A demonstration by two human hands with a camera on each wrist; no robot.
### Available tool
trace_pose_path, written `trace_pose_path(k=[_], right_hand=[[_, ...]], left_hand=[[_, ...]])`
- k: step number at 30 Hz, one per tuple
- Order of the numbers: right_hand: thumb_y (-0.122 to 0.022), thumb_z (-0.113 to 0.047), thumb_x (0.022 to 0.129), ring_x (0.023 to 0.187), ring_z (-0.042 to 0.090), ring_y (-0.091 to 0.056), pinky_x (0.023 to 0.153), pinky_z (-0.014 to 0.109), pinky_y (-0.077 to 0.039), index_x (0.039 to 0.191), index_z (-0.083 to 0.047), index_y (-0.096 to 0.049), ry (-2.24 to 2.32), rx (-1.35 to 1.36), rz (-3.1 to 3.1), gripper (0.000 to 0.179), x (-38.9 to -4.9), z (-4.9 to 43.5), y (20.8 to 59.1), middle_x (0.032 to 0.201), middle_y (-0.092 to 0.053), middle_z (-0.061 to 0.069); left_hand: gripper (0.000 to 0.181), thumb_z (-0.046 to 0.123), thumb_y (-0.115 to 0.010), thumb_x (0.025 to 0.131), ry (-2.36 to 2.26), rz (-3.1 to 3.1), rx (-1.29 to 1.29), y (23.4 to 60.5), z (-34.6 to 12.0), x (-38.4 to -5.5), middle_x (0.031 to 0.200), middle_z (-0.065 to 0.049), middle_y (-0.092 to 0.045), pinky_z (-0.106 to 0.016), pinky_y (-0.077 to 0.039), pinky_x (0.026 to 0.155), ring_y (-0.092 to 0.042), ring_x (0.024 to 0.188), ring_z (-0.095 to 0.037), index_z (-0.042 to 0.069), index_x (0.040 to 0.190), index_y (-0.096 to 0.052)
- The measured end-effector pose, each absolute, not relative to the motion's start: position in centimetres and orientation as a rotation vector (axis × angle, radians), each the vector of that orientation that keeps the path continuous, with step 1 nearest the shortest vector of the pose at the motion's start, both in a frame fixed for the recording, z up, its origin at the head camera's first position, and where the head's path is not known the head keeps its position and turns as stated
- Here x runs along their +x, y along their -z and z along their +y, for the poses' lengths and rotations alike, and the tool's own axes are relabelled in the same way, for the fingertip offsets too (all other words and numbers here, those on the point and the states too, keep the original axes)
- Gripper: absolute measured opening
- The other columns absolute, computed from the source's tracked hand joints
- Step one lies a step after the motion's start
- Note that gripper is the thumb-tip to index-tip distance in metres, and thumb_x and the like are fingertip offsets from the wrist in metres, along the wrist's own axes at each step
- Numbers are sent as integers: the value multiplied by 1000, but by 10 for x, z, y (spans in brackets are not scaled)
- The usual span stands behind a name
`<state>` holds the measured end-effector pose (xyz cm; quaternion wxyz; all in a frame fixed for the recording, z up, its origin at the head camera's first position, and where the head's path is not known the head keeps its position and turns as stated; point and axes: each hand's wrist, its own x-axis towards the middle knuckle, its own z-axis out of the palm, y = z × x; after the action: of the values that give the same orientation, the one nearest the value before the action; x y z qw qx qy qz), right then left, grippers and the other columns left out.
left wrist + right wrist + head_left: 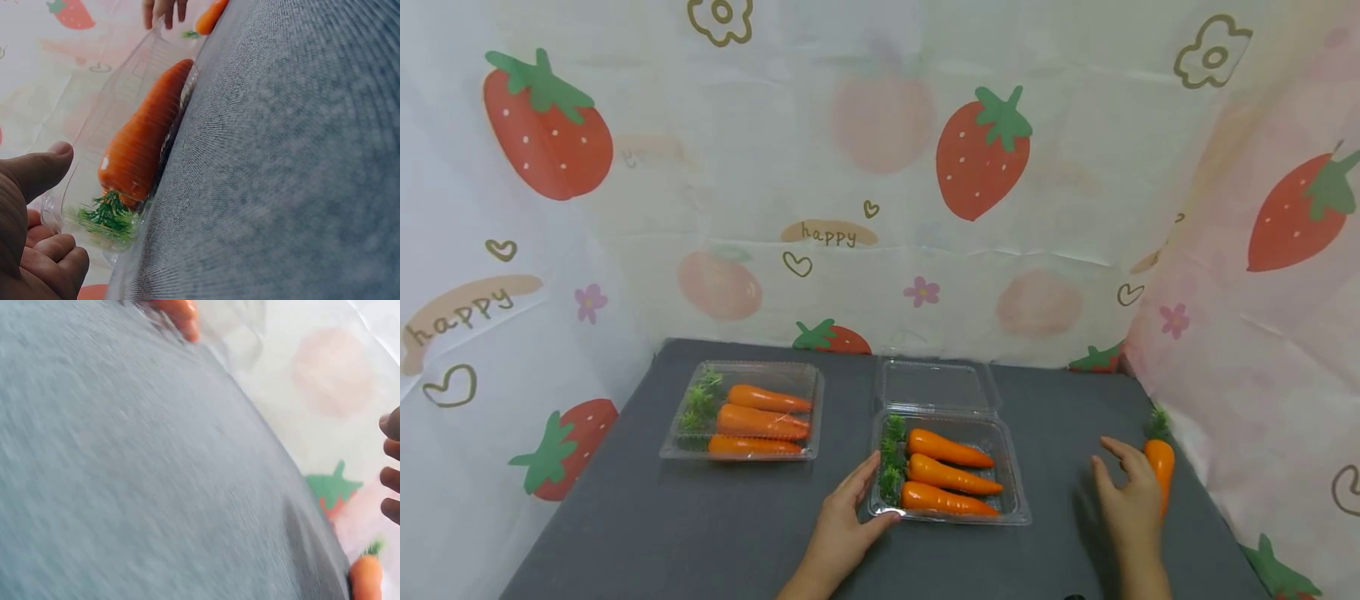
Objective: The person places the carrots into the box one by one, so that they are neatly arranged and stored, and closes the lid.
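Observation:
A clear plastic clamshell box (1017, 500) lies with its lid folded back, three orange carrots (951, 475) side by side in it, their green tops at the left. My left hand (842, 529) holds this box by its near left corner, the thumb at the front rim and the fingers along the left side. In the left wrist view, the thumb (44, 169) and curled fingers bracket the corner. At the right, my right hand (1131, 500) hovers beside a loose carrot (1160, 467), fingers spread and holding nothing. Only the fingertips (392, 478) show in the right wrist view.
A second clear box (816, 417), its lid down, stands at the left with three carrots inside. The open lid (936, 385) lies behind the middle box. Printed strawberry sheets (880, 208) rise behind and beside the dark grey table (700, 533).

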<state>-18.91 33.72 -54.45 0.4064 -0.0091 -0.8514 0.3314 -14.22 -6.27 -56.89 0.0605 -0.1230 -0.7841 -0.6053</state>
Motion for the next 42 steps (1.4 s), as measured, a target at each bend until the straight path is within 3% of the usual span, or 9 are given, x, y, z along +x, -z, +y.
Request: trace_pose_path(k=[2,6,8,10,19,32,36,42], right_hand=[[-82,9,80,103,23,-62,89,4,-35,114,1,-75,-820,-75,-2127,36,-187,345,545,113,-72,22],[-84,8,79,107,46,-61,97,39,-50,115,3,-73,-792,-165,-2095,38,-184,359,548,113,-69,28],[-84,7,78,109,50,-58,95,59,-47,115,5,-72,-794,-207,-2084,39,-183,365,550,113,-67,31],[-85,8,76,110,52,-57,96,67,-44,114,8,-71,-795,-241,-2066,41,-183,372,552,113,-66,33],[-85,1,78,105,56,-52,96,64,-40,119,13,-67,-835,-423,-2051,47,-176,391,565,108,-62,38],[-80,-14,86,116,57,-46,106,65,-35,135,19,-52,-889,-727,-2264,65,-173,401,572,122,-54,42],[-80,-16,87,115,56,-49,106,65,-37,133,18,-54,-874,-735,-2292,63,-174,403,573,123,-56,41],[-80,-16,87,106,55,-58,96,64,-43,126,14,-61,-822,-686,-2304,53,-176,408,575,118,-63,38]], left_hand=[[86,15,-89,79,1832,-2379,-370,569,-63,-143,159,-6,-45,-40,-43,114,-44,144,-26,6,153,-47],[86,16,-90,79,1819,-2376,-384,569,-63,-143,159,-8,-46,-42,-44,113,-46,143,-28,5,153,-47],[86,16,-90,79,1818,-2375,-388,569,-63,-142,158,-9,-46,-42,-45,113,-46,143,-29,4,153,-47],[86,16,-90,79,1825,-2375,-389,570,-63,-142,158,-10,-46,-41,-44,113,-46,143,-29,4,153,-47],[87,16,-90,79,1854,-2373,-379,570,-63,-142,160,-9,-45,-38,-42,114,-44,145,-26,6,154,-46],[88,18,-90,79,1842,-2392,-382,569,-64,-141,160,-9,-45,-41,-43,114,-45,144,-27,5,154,-46],[88,18,-89,79,1852,-2384,-382,568,-64,-141,160,-10,-44,-41,-43,114,-44,145,-28,5,154,-46],[87,18,-89,79,1856,-2379,-380,569,-64,-142,160,-10,-44,-40,-43,114,-45,144,-28,5,154,-46]])
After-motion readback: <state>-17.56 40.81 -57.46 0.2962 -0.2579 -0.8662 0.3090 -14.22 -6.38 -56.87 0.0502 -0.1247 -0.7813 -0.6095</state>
